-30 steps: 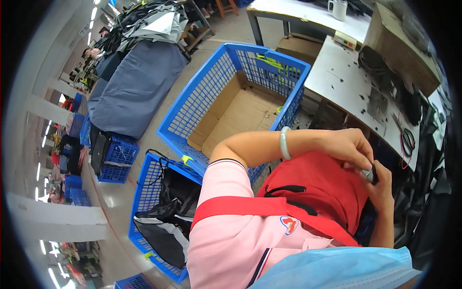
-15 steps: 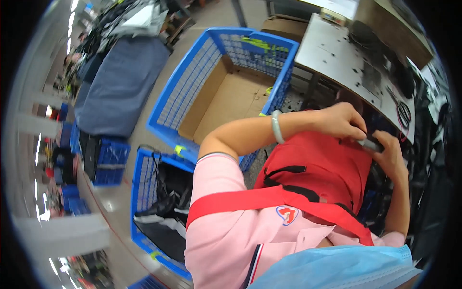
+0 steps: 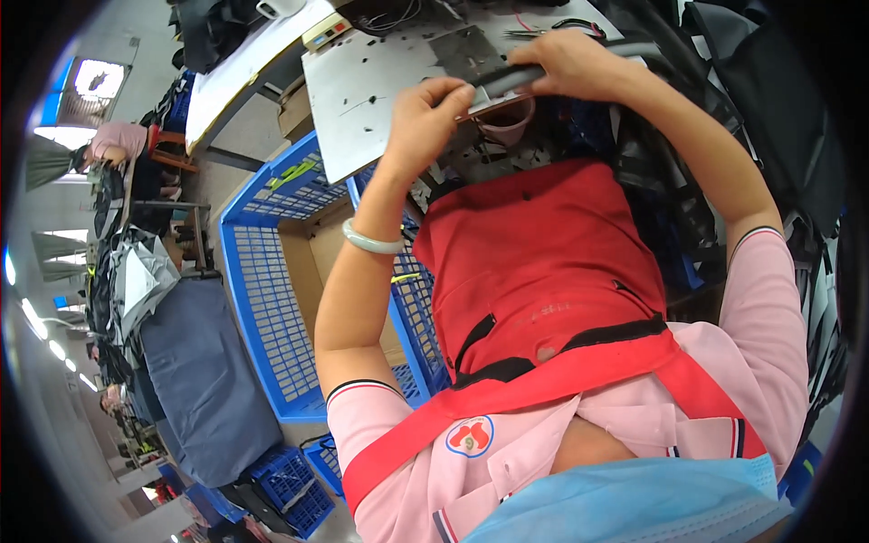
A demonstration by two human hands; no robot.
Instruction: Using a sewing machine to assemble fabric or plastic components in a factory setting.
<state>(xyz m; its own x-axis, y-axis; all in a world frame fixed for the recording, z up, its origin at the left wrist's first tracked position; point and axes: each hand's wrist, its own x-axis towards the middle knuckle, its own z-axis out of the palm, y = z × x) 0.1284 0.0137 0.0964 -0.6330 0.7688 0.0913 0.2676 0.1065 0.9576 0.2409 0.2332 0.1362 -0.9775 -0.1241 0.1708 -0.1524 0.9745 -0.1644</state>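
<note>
A grey and black strip of material (image 3: 501, 82) is stretched between my two hands at the front edge of the white worktable (image 3: 344, 122). My left hand (image 3: 422, 127), at the strip's left end, pinches it between thumb and fingers. Farther right, my right hand (image 3: 579, 68) is closed on the same strip, its fingertips bent over it. Past that hand a dark grey length runs on to the right; whether it is the same piece I cannot tell. Below the strip, a pinkish container (image 3: 507, 124) shows under the table edge. My red apron (image 3: 543, 244) covers my lap.
Scissors (image 3: 579, 27) lie toward the back of the table, near a small box with coloured buttons (image 3: 327, 33). A blue plastic crate (image 3: 262, 271) lined with cardboard stands at my left, beside a grey-covered stack (image 3: 213, 362). Black material (image 3: 769, 109) hangs at right. Another person (image 3: 122, 145) is far left.
My view has swung toward the table. Both hands, close together over my lap before, are now farther forward at the table edge and wider apart, with the strip drawn out between them.
</note>
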